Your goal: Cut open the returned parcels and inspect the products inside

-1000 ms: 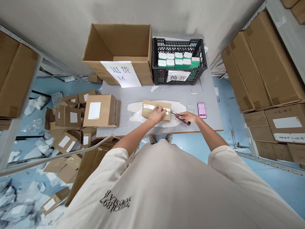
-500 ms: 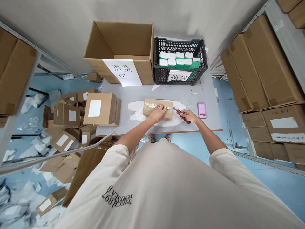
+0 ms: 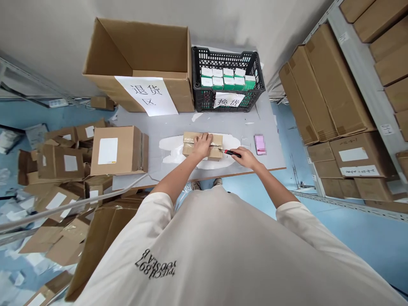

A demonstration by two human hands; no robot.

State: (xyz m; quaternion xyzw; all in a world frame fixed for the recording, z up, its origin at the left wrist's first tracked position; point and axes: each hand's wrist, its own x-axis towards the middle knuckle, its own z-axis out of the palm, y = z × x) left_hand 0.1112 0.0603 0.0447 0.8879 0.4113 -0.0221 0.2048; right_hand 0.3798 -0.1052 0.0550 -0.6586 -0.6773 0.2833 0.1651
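Observation:
A small taped cardboard parcel (image 3: 191,140) lies on a white bag (image 3: 167,146) in the middle of the grey table (image 3: 223,123). My left hand (image 3: 202,145) rests flat on top of the parcel, fingers spread, pressing it down. My right hand (image 3: 245,156) is closed round a red and black utility knife (image 3: 230,152). The knife's blade end touches the parcel's right end at the tape line.
A large open carton (image 3: 140,63) with a paper sign and a black crate (image 3: 228,83) of green-and-white boxes stand at the table's back. A labelled box (image 3: 116,151) sits left, a pink item (image 3: 260,143) right. Parcels litter the floor at left; shelves of cartons (image 3: 334,93) at right.
My right hand brought the knife back left so its blade meets the parcel's right end. My left hand shifted along the parcel top. The view has turned slightly.

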